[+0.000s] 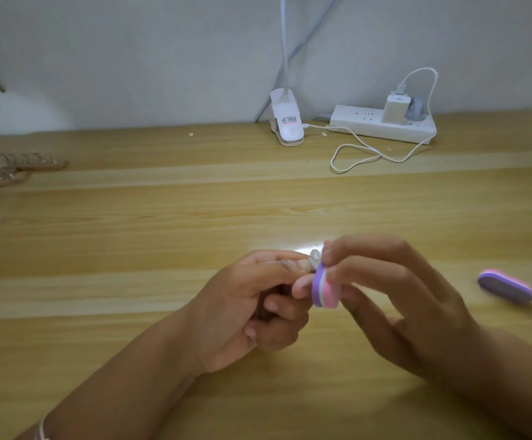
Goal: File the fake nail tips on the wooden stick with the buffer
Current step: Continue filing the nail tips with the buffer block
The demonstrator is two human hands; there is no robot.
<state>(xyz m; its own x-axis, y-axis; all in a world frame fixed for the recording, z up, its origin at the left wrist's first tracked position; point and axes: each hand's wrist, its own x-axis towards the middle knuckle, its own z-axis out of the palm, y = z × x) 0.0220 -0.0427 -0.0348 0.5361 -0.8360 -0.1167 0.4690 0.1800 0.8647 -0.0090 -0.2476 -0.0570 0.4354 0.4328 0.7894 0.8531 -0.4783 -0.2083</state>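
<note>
My left hand (252,300) has its fingers curled round a wooden stick that is mostly hidden inside the fist. A clear fake nail tip (314,256) shows at the stick's end, just above my thumb. My right hand (391,296) pinches a small purple, white and pink buffer (323,289) between thumb and fingers. The buffer's purple face lies against the nail tip. Both hands hover low over the wooden table (163,223).
A second purple and pink buffer (506,286) lies on the table to the right. Two more wooden sticks with nail tips (10,169) lie at the far left. A white clip lamp base (286,120), a power strip (382,123) and a looping white cable (363,154) sit at the back.
</note>
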